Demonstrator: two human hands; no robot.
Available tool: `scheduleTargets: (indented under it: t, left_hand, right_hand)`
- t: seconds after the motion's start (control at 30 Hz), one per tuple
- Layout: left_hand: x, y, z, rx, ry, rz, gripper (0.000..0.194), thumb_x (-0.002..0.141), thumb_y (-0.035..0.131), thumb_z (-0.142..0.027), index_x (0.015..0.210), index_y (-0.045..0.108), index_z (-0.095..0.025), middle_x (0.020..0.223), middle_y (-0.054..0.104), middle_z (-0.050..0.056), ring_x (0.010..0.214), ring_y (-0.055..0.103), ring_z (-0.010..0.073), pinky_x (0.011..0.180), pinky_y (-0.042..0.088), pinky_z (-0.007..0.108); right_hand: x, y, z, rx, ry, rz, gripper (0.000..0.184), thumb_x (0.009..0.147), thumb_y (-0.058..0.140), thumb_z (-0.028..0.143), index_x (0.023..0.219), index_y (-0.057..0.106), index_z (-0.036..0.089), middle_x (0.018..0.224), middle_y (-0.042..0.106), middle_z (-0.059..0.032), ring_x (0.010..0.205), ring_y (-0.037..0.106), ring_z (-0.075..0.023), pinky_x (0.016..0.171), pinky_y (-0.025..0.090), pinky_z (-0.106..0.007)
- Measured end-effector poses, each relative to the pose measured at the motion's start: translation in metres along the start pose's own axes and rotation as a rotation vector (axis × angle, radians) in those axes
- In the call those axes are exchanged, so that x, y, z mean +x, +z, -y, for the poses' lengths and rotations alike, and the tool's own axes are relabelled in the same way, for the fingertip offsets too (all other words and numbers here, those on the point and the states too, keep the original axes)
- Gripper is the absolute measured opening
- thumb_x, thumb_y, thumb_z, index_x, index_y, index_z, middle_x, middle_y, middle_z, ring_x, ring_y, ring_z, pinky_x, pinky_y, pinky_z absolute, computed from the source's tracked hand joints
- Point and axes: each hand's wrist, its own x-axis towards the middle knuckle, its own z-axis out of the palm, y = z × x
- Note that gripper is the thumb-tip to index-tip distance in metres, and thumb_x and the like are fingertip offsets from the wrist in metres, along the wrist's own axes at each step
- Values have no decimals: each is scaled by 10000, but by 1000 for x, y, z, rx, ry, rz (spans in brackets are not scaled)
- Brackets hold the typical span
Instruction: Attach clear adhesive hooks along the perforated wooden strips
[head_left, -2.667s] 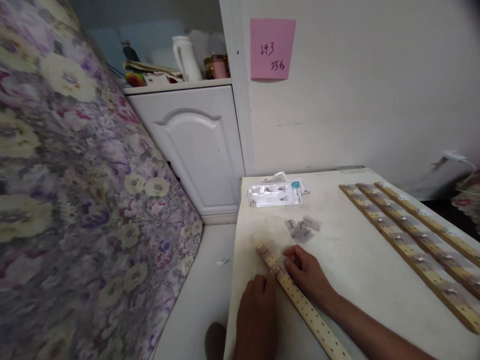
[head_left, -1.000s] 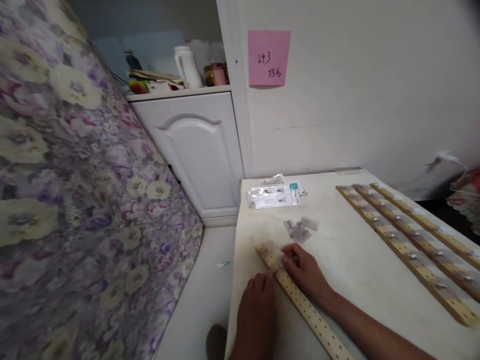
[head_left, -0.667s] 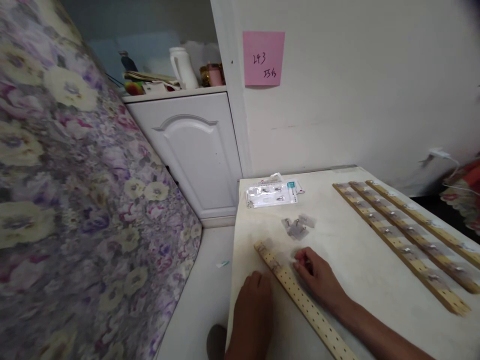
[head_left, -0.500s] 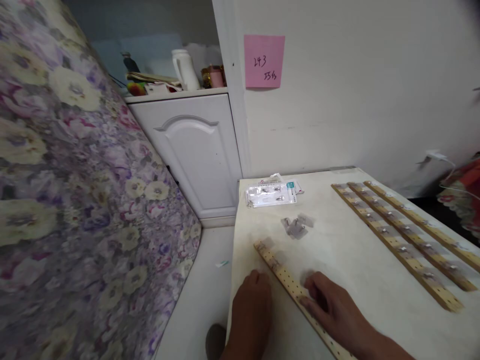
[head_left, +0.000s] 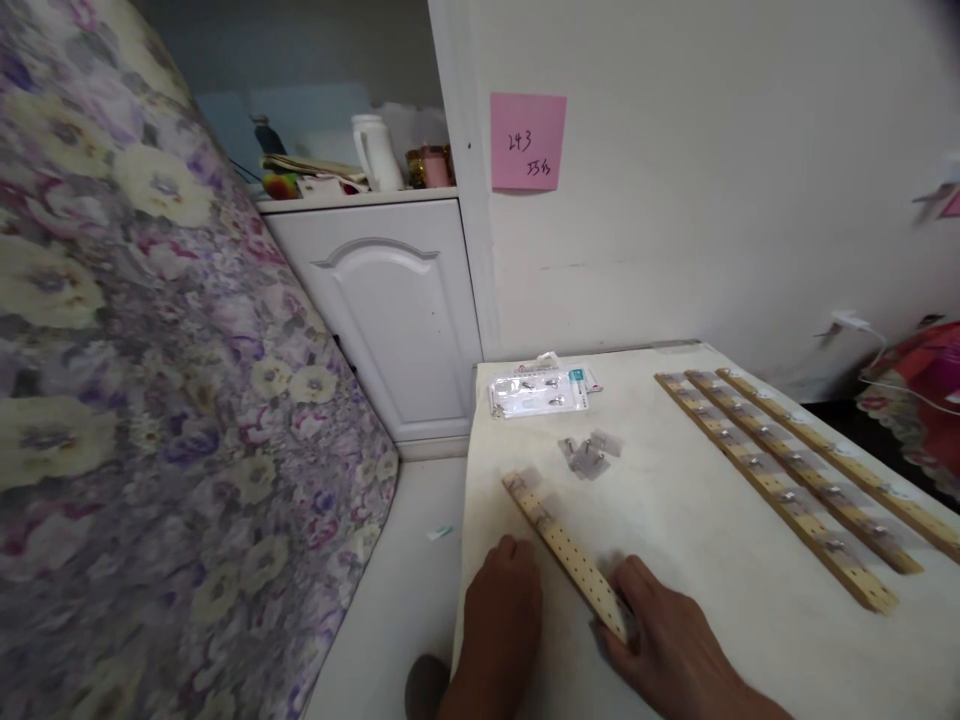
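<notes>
My right hand (head_left: 667,635) is closed round the near part of a narrow wooden strip (head_left: 574,555) full of small holes, thumb on one side and fingers on the other. The hand hides the strip's near end. On the far end of the strip sit two clear plastic squares (head_left: 541,505) with small metal pieces. My left hand (head_left: 504,610) rests as a fist on the table, left of the strip and apart from it; whether it holds anything is hidden. Several loose clear squares with metal pieces (head_left: 590,455) lie in a small heap beyond the strip.
Three similar wooden strips (head_left: 776,480) carrying clear squares lie on the right of the white-covered table (head_left: 675,500). Clear packaging (head_left: 538,392) lies at the back left. A floral curtain (head_left: 202,400) and a white cabinet (head_left: 390,320) stand to the left; a wall closes the back.
My right hand has moved slightly down and now wraps round the wooden strip, covering its near end. The left hand stays nearly in place. The view has shifted a little.
</notes>
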Motion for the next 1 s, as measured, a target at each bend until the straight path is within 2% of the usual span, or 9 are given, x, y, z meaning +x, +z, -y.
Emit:
scheduleTargets:
  t: [0.27,0.4,0.53,0.63,0.77,0.83,1.0]
  left_hand:
    - [1,0,0,8,-4,5,268,860,362,-166,1036,564,-190,1053,575,60,989,533,202,819,408,295]
    - [3,1,0,22,-7,8,269,860,359,-161,1029,566,-187,1050,578,64,980,539,203,825,407,297]
    - [4,2,0,20,7,8,267,865,347,-171,1012,569,-190,1041,579,65,974,542,203,809,412,292]
    - [4,1,1,7,4,5,283,871,338,-181,1035,568,-189,1056,578,68,995,540,209,814,416,296]
    - [4,-1,0,-5,5,23,312,885,315,-202,1082,556,-184,1080,580,77,1005,548,214,815,421,307]
    - [5,-1,0,-11,2,32,322,889,302,-208,1090,553,-181,1072,587,81,985,561,217,802,426,313]
    - [8,0,-2,-31,7,28,317,887,301,-214,1070,558,-183,1062,598,83,976,572,217,820,427,317]
  right_hand:
    - [31,1,10,-1,41,-62,159,782,539,311,886,460,221,870,570,-27,705,616,-202,595,418,-301]
    - [31,3,12,11,33,-63,175,791,548,314,907,469,209,905,580,-42,734,615,-215,609,416,-309]
    - [29,-2,9,115,48,-52,248,808,552,424,918,489,211,834,595,-22,648,590,-183,579,410,-293]
    - [42,-10,-8,248,31,-114,186,876,460,386,928,512,215,737,589,2,619,569,-159,580,420,-272]
    - [82,-15,-47,273,4,-360,201,888,408,273,981,567,191,862,613,-48,763,583,-182,703,453,-298]
    - [103,-14,-62,233,24,-434,227,873,416,239,1020,578,177,876,608,-56,779,581,-184,731,457,-303]
    - [130,-2,-74,188,51,-461,271,838,443,205,1066,589,201,893,596,-53,764,580,-189,701,454,-304]
